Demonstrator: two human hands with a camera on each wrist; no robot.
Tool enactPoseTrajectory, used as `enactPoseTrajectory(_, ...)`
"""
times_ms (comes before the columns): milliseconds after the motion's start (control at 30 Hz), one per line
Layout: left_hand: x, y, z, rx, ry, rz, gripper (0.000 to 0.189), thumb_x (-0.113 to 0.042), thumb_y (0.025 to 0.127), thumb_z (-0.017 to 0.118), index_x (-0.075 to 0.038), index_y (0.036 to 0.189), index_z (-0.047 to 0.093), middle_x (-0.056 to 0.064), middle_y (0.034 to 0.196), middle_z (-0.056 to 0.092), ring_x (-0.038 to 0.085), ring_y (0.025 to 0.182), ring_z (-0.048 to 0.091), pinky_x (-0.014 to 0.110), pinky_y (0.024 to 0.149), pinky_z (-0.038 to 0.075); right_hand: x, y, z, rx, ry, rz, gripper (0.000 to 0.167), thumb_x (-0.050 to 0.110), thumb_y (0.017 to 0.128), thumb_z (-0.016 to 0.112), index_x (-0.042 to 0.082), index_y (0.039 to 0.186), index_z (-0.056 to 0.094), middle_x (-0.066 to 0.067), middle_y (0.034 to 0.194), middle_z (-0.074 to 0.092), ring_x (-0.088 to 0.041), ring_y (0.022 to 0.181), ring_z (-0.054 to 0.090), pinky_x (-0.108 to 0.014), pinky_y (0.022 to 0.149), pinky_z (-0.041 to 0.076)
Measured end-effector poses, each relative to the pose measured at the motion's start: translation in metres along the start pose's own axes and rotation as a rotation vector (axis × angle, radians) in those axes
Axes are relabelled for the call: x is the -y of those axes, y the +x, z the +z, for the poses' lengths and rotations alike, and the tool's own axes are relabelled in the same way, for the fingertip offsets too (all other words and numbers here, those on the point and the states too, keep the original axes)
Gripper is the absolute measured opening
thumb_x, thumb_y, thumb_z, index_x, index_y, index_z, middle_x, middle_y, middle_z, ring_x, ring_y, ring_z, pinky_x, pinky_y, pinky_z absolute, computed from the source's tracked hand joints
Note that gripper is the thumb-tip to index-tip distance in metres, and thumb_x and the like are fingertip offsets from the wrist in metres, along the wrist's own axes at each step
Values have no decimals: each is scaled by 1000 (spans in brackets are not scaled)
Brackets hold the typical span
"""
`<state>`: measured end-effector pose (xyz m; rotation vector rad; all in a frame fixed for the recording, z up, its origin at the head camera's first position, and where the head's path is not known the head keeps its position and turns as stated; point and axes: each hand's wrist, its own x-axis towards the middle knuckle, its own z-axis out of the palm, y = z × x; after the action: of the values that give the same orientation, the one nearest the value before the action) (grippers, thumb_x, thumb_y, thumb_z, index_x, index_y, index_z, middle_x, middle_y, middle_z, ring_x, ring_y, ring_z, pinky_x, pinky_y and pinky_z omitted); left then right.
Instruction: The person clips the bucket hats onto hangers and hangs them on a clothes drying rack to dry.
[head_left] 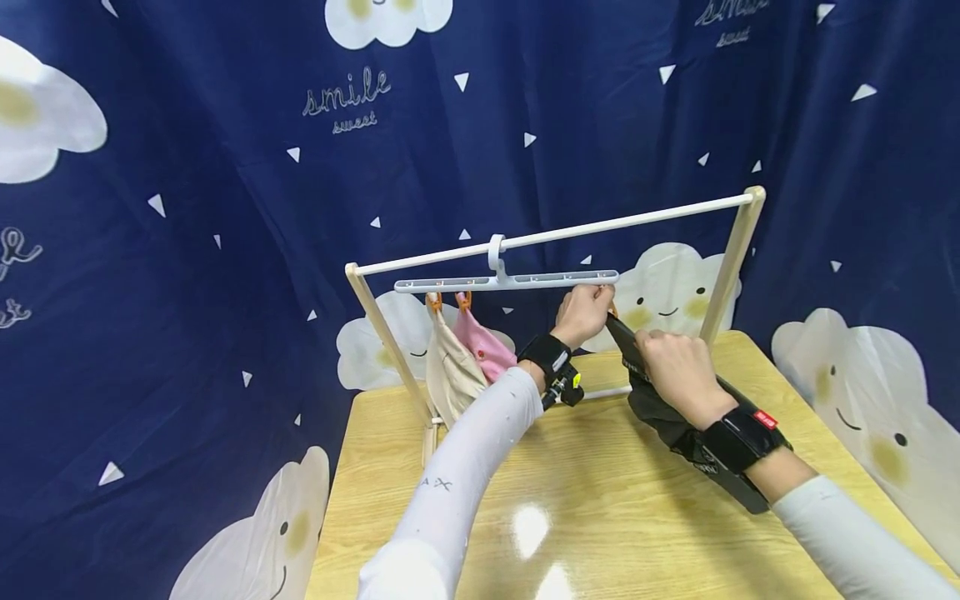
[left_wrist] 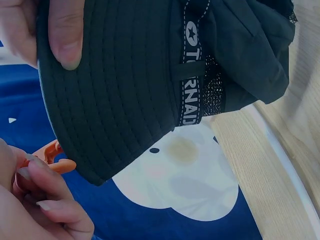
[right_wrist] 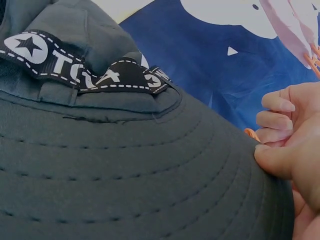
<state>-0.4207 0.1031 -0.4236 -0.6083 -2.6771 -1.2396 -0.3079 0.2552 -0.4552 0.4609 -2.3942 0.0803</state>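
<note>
A dark bucket-style hat [left_wrist: 120, 95] with a stitched brim and a black-and-white lettered band hangs from my right hand [head_left: 678, 371], which grips the brim with the thumb [right_wrist: 275, 159] flat on it. My left hand [head_left: 583, 312] is up at the right end of the pale hanger [head_left: 450, 284]. In the left wrist view its fingers pinch an orange clip [left_wrist: 62, 165], whose open end lies right at the brim's edge. The crown of the hat sags in folds away from the hands.
The hanger hooks over a white rod [head_left: 630, 221] on a wooden-ended rack [head_left: 733, 258]. Orange clips hold a cream cloth item [head_left: 450, 367] and a pink one [head_left: 486, 346] at its left. The rack stands on a light wooden table [head_left: 592, 483] before a dark blue curtain [head_left: 247, 208].
</note>
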Motion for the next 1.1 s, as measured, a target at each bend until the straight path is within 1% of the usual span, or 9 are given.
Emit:
enactPoseTrajectory(100, 0, 2, -1, 1, -14, -1, 47, -39, 109, 46, -17, 70, 61, -5, 64, 58, 15, 58, 53, 27, 54, 37, -1, 0, -2, -12, -7, -5, 21, -7, 82, 70, 2, 75, 53, -13, 63, 58, -37, 49, 58, -50, 39, 41)
enactPoseTrajectory(300, 1, 7, -2, 29, -36, -27, 45, -38, 109, 47, -18, 77, 71, -8, 66, 60, 14, 59, 53, 27, 55, 38, -3, 0, -6, -12, -18, 7, 27, -8, 77, 75, 1, 75, 50, -15, 64, 57, -37, 50, 57, -50, 39, 42)
enactPoseTrajectory(467, 0, 5, -1, 10, -51, -41, 44, -39, 108, 48, -16, 73, 64, -5, 63, 52, 15, 57, 51, 28, 55, 37, -4, 4, -5, -17, -9, 39, 36, -8, 71, 80, 0, 80, 46, -19, 70, 55, -40, 59, 58, -52, 42, 44)
enactPoseTrajectory(533, 0, 2, -1, 4, -57, -47, 45, -39, 108, 48, -16, 73, 63, -5, 61, 51, 15, 57, 49, 28, 55, 36, -3, 5, -3, -32, 8, 38, 39, -9, 67, 81, -1, 82, 46, -19, 72, 53, -41, 61, 57, -52, 45, 45)
enactPoseTrajectory(633, -1, -2, 0, 0, -64, -53, 47, -40, 108, 48, -14, 71, 63, -6, 59, 48, 15, 55, 47, 28, 54, 35, -3, 4, 1, -53, 31, 19, 41, -10, 65, 81, -2, 83, 45, -19, 74, 48, -41, 63, 53, -51, 49, 44)
enactPoseTrajectory(700, -3, -5, 1, -1, -69, -45, 48, -40, 108, 48, -14, 72, 66, -7, 60, 50, 14, 55, 47, 27, 54, 35, -3, 3, 3, -60, 43, 4, 39, -11, 66, 80, -3, 84, 46, -20, 76, 47, -41, 63, 51, -51, 51, 43)
enactPoseTrajectory(833, -7, -6, 0, -2, -78, -17, 48, -40, 109, 48, -13, 74, 68, -7, 61, 53, 14, 54, 47, 26, 54, 36, -3, 2, 4, -67, 60, -29, 33, -13, 73, 73, -3, 94, 51, -22, 80, 46, -42, 64, 48, -49, 51, 40)
enactPoseTrajectory(967, -8, -6, 0, 10, -92, -21, 49, -40, 109, 47, -12, 74, 68, -6, 61, 52, 14, 53, 46, 26, 53, 35, -3, 0, 3, -86, 63, -63, 31, -14, 78, 70, -1, 101, 54, -22, 80, 46, -41, 64, 46, -46, 51, 37)
enactPoseTrajectory(1100, -7, -6, 1, 15, -94, -28, 48, -40, 108, 48, -13, 72, 65, -6, 60, 51, 13, 53, 46, 26, 54, 35, -3, -4, 3, -89, 33, -95, 38, -17, 70, 71, -2, 101, 55, -20, 81, 46, -40, 67, 47, -45, 54, 38)
